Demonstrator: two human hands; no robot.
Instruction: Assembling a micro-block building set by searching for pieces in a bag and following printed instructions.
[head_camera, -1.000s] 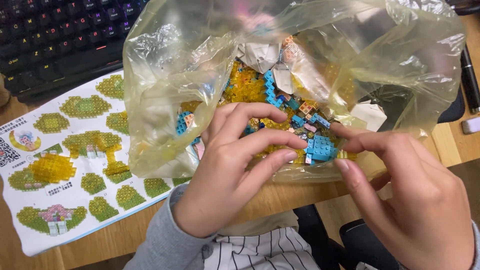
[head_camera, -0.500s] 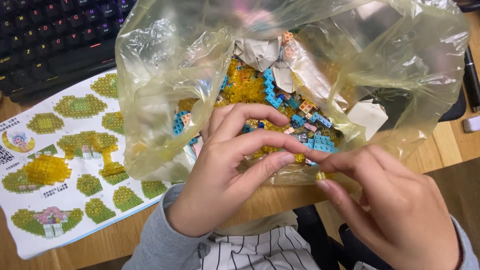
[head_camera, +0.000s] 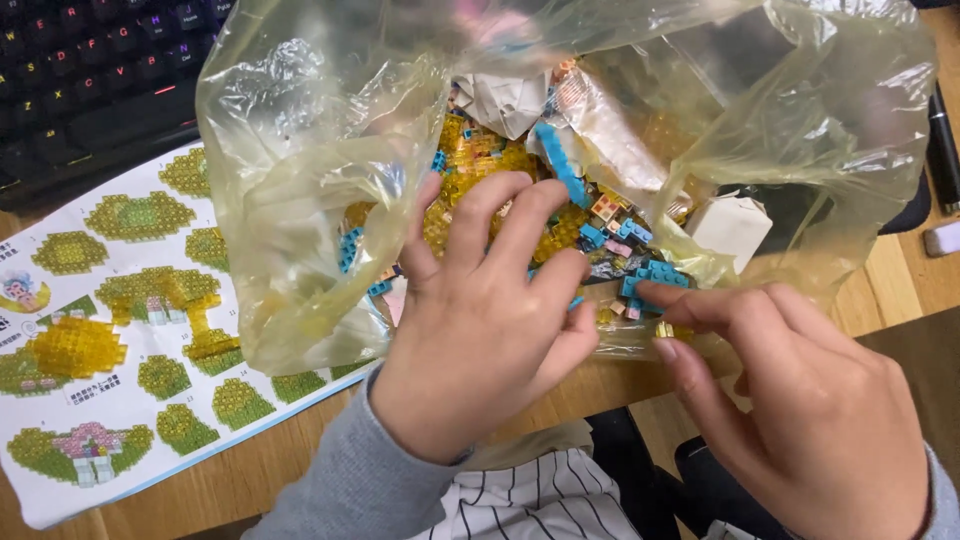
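The plastic bag (head_camera: 330, 200), clear with a yellowish tint, lies open on the wooden desk (head_camera: 250, 480) and fills the centre and the 12 o'clock part of the view. Inside it sits a loose heap of small building bricks (head_camera: 480, 170), mostly translucent yellow, with blue bricks (head_camera: 655, 272) and a few pink ones toward 3 o'clock of the heap.

The left hand (head_camera: 480, 340) rests at the bag mouth, fingers spread and loosely curled over the heap; it grips nothing that can be seen. The right hand (head_camera: 800, 400), at 4 o'clock, has thumb and forefinger closed in a pinch on a small yellow brick (head_camera: 664, 328) at the bag's near edge.

To do this step well, judged from the view: the left hand should hold the film flat and the mouth open, so that the bricks stay visible and do not spill. The pinch should take the brick by its sides, with a firm grip, as the part is small and smooth.

At 9 o'clock an illustrated instruction sheet (head_camera: 110, 330) lies flat on the desk, partly under the bag. A black keyboard (head_camera: 90, 70) sits at 10 o'clock. At 3 o'clock a black pen (head_camera: 942, 140) lies near the desk edge. A white paper-like packet (head_camera: 730, 225) shows inside the bag.
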